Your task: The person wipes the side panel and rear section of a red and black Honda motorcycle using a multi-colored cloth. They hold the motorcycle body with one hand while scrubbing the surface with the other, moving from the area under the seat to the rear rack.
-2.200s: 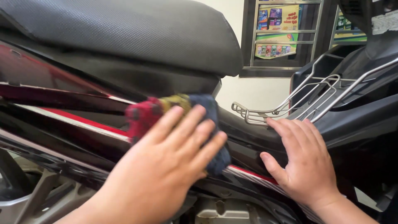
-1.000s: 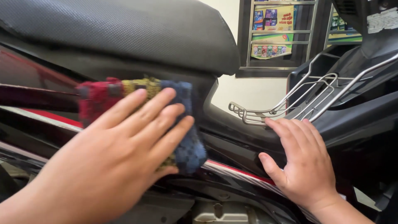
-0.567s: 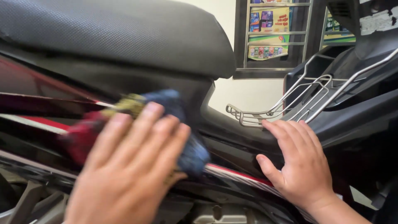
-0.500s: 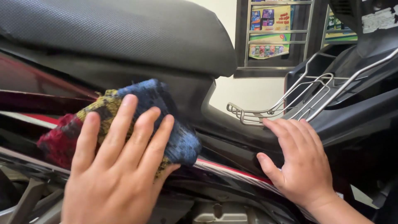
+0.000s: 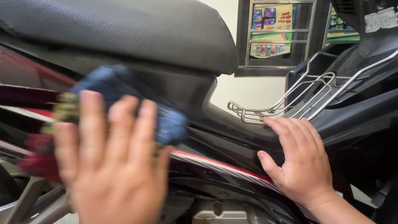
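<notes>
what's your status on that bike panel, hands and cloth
Left hand flat on multicoloured cloth, blurred. Right hand open, braced on motorbike side panel. Nothing in the way.

Cloth on motorcycle side panel

The cloth is a knitted rag in blue, yellow-olive and red sections, blurred in this view. It lies flat against the dark side panel just below the black textured seat, pressed there under the spread left hand. The blue end points toward the footwell; the red end sits lower, at the picture's left. A red stripe runs along the panel beneath it.
</notes>
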